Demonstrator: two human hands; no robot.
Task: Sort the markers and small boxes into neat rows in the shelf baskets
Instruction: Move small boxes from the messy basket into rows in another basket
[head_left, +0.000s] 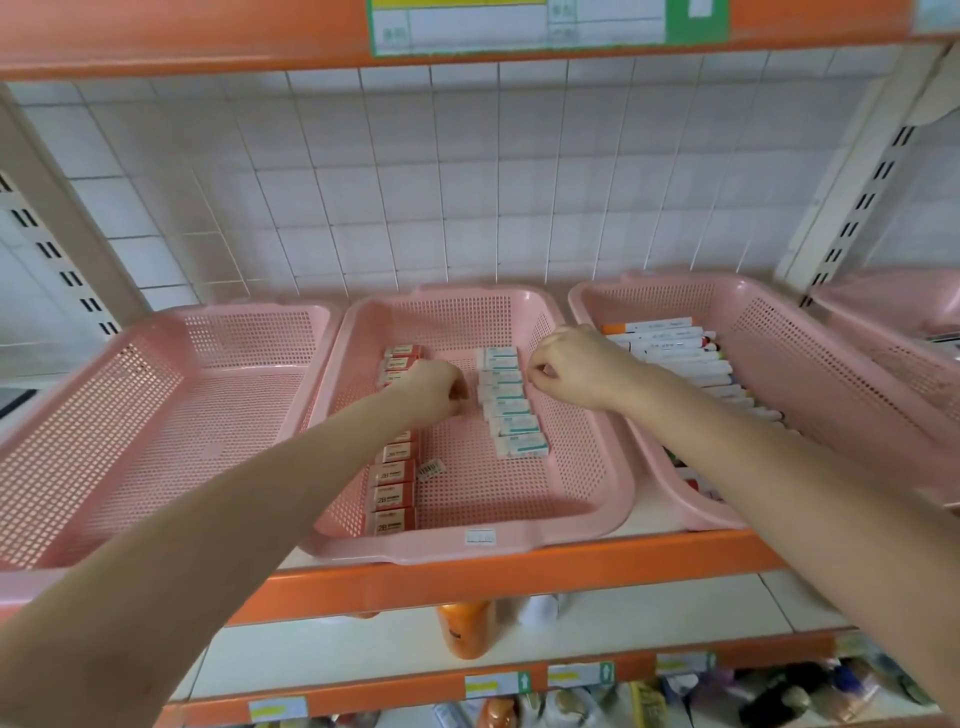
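Checker: Fingers first, left hand?
Tagger: Left fingers (457, 397) curled tight, tips at the 9 o'clock edge of the white box row (506, 400). Can't tell if they pinch anything.
Checker: Right?
Tagger: Right fingers (540, 371) curled too, thumb against forefinger, at the row's 3 o'clock edge near its far end. Grasp unclear as well.
Checker: Hands?
Tagger: Left hand (434, 387) and right hand (574, 366) are both knuckles-up over the middle basket (467, 553), one on each side of the white row. The left covers part of the red box row (395, 488).
Checker: Where are the boxes?
Tagger: The red row runs 12 to 6 along the basket's 9 o'clock wall. The white row runs 12 to 6 just right of centre, in the far half. A loose barcode label (430, 470) lies beside the red row.
Checker: Markers?
Tagger: Markers (675, 353) are laid side by side in the right basket (779, 332), at 3 o'clock; the right forearm crosses them.
Checker: Rest?
Tagger: Left basket (104, 441) sits at 9 o'clock. An orange shelf edge (519, 577) is at 6, with an orange bottle (465, 629) below it.
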